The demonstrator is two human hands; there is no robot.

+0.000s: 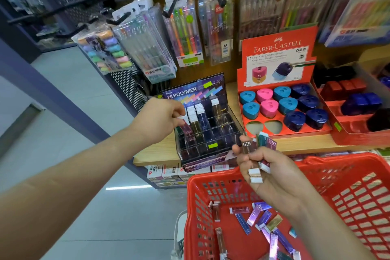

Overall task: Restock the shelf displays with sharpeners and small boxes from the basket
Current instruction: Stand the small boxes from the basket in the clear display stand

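A clear HI-POLYMER display rack (211,139) stands on the wooden shelf (152,154), its back rows holding slim shiny boxes. My left hand (160,120) pinches one small box (186,127) at the rack's left column. My right hand (272,175) grips a bundle of several small boxes (258,150) above the red basket (346,194). More small boxes (261,219) lie loose on the basket floor. The red Faber-Castell tray (280,129) to the right holds blue, pink and navy sharpeners (285,105), with two front-left holes bare.
Packs of pens and highlighters (185,34) hang on hooks above the shelf. A second red tray with red and blue sharpeners (358,103) sits at the far right. Boxed goods (168,173) line the shelf below. Grey floor lies to the left.
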